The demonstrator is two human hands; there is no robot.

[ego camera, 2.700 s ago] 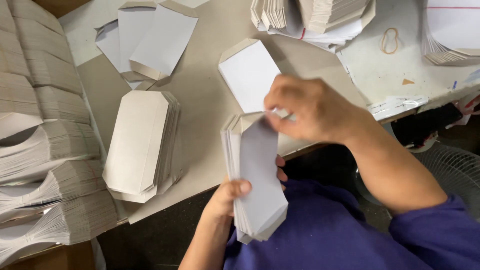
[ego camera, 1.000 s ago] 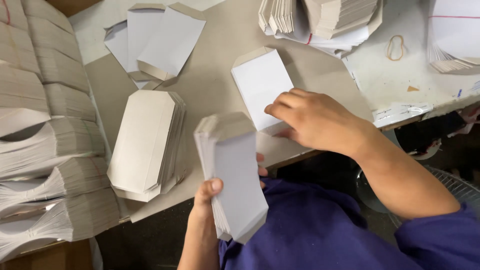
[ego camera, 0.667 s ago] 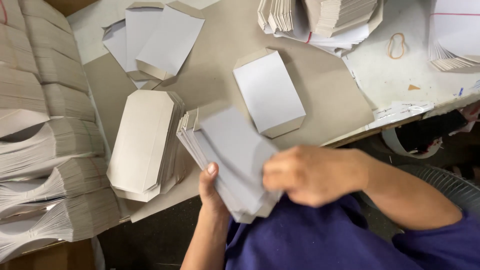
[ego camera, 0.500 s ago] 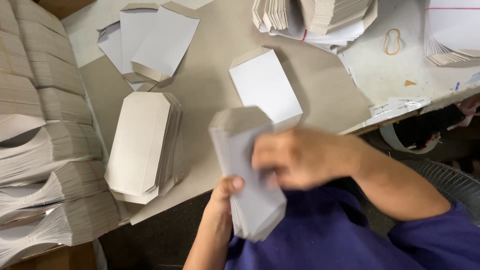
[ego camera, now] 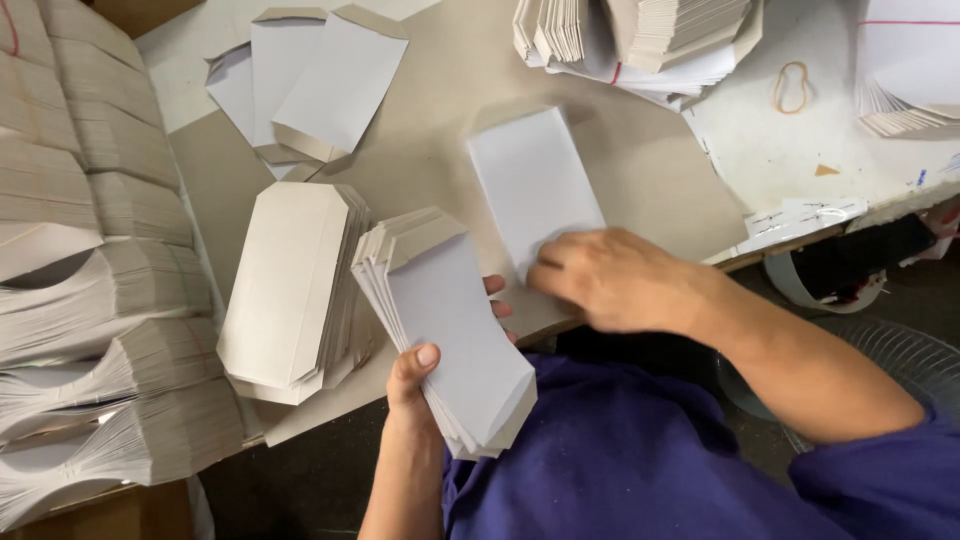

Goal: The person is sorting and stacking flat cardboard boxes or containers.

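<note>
Gripping from below, the left hand (ego camera: 415, 385) has its fingers clenched around a fanned stack of white paper blanks (ego camera: 445, 335), thumb pressed on the top sheet and fingertips showing past the stack's right edge at about 2 o'clock; the fan likely keeps single sheets easy to peel off. The stack is held just off the near edge of the tabletop (ego camera: 420, 170), over the person's purple shirt (ego camera: 610, 470). The right hand (ego camera: 615, 280), at 3 o'clock from the stack, lies palm down with fingers flattened on the lower corner of a single white sheet (ego camera: 530, 185) lying flat on the tabletop; whether it pinches or merely presses the sheet, cannot tell, as the hand is blurred. At 9 o'clock from the held stack rests a squared pile of beige blanks (ego camera: 290, 285), near at hand. Farther out at 9 o'clock, banded bundles (ego camera: 100, 300) are ranked along the left edge; loose sheets (ego camera: 320, 85) lie at 11 o'clock, more bundles (ego camera: 640, 40) at 1 o'clock, a rubber band (ego camera: 792, 87) beyond. Against half a second ago: the right hand then covered the stack's face; now it is off the stack and down on the lone sheet, and the stack is tilted less upright.
</note>
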